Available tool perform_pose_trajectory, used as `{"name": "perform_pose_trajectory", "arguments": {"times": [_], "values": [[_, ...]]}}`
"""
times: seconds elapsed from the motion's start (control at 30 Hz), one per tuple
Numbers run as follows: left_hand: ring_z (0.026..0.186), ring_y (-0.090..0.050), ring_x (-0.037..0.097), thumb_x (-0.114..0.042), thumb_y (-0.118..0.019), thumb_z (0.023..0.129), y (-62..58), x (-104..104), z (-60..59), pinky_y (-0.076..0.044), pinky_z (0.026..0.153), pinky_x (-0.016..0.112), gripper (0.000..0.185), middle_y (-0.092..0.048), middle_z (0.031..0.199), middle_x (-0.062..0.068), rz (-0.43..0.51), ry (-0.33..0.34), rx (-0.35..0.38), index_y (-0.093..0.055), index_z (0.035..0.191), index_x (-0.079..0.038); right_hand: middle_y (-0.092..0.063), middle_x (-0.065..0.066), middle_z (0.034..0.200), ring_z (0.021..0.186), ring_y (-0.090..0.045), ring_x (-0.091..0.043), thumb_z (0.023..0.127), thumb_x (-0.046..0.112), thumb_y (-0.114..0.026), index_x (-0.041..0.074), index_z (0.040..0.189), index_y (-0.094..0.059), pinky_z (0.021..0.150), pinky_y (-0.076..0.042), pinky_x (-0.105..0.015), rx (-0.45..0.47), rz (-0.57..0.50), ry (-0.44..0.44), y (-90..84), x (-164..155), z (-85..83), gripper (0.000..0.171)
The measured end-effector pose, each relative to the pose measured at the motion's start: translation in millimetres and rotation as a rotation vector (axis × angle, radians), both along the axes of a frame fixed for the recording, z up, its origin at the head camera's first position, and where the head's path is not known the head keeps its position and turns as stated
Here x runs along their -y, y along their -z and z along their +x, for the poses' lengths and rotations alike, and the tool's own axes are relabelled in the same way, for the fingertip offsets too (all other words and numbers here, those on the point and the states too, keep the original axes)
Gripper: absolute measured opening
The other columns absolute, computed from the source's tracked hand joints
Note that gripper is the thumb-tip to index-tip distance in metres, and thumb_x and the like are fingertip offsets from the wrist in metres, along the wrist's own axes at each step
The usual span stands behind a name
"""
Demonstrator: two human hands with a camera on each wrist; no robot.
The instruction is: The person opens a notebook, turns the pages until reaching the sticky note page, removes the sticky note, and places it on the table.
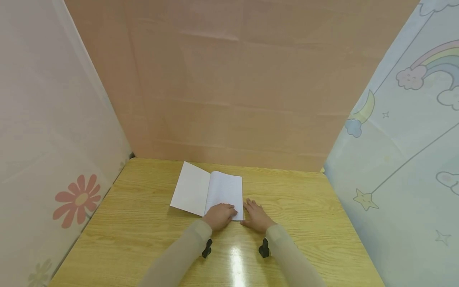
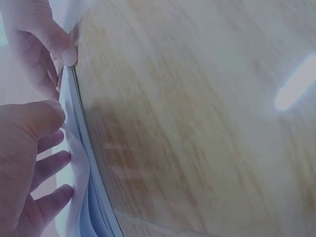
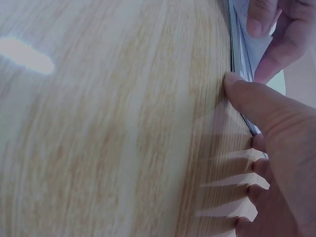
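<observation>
An open notebook [image 1: 226, 189] lies on the table, its plain white cover [image 1: 191, 190] spread to the left and a faintly lined page on the right. My left hand [image 1: 219, 216] rests over the lower part of that page, and in the left wrist view its spread fingers [image 2: 54, 160] touch the paper. Beside the notebook's lower right corner is my right hand [image 1: 258, 217], fingers extended on the tabletop. In the right wrist view its thumb [image 3: 252, 96] touches the notebook's bottom edge. Loose page edges [image 2: 91, 212] curve up slightly under the left hand.
The wooden table [image 1: 308, 207] has a glossy top with a bright light reflection near me. A plain tan sheet [image 1: 229, 87] stands behind it. Printed wall coverings flank both sides, with a red flower [image 1: 79, 199] at left and a star [image 1: 365, 199] at right.
</observation>
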State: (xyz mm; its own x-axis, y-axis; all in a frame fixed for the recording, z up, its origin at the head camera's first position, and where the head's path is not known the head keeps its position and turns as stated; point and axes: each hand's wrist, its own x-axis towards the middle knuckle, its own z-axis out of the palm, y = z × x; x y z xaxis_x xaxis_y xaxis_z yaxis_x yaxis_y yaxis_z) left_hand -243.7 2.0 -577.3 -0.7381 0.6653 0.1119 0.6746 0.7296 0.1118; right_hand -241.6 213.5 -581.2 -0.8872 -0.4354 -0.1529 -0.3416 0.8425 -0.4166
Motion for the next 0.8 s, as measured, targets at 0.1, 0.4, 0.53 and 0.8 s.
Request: {"name": "perform_pose_trajectory", "arguments": {"times": [0.1,0.4,0.53,0.8], "values": [[0.113,-0.064,0.012,-0.019,-0.064,0.093,-3.1,0.5,1.5,-0.053,0.096,0.028,0.022,-0.068,0.122,-0.004,0.013,-0.001,-0.006,-0.073,0.113,-0.022,-0.022,-0.025,0.157,0.144,-0.019,-0.046,0.088,0.041,-0.068,0.0,0.148,-0.035,0.113,-0.021,-0.066,0.003,-0.001,0.0,-1.1,0.0,0.3,0.08],[0.12,-0.06,0.019,-0.018,-0.064,0.093,-3.6,-1.6,4.6,-0.05,0.102,0.037,0.023,-0.063,0.13,0.002,-0.047,-0.017,-0.06,-0.071,0.114,-0.022,-0.022,-0.026,0.157,0.144,-0.019,-0.047,0.088,0.04,-0.069,-0.001,0.148,-0.035,0.112,-0.02,-0.068,0.012,0.008,-0.01,-5.5,2.2,1.4,0.08],[0.12,-0.06,0.02,-0.017,-0.063,0.093,-4.3,-1.5,4.5,-0.05,0.102,0.037,0.022,-0.063,0.131,0.002,-0.067,-0.017,-0.101,-0.071,0.114,-0.021,-0.021,-0.025,0.157,0.144,-0.018,-0.046,0.088,0.04,-0.069,-0.001,0.148,-0.035,0.113,-0.018,-0.067,0.019,0.003,-0.004,-5.0,2.3,1.5,0.08],[0.125,-0.057,0.02,-0.014,-0.063,0.094,-15.4,11.2,2.6,-0.046,0.106,0.038,0.025,-0.06,0.134,0.001,-0.088,-0.036,-0.155,-0.07,0.117,-0.02,-0.022,-0.024,0.157,0.144,-0.02,-0.045,0.088,0.042,-0.068,0.001,0.148,-0.035,0.113,-0.021,-0.066,0.003,0.025,0.01,-0.6,-0.8,1.1,0.081]]}}
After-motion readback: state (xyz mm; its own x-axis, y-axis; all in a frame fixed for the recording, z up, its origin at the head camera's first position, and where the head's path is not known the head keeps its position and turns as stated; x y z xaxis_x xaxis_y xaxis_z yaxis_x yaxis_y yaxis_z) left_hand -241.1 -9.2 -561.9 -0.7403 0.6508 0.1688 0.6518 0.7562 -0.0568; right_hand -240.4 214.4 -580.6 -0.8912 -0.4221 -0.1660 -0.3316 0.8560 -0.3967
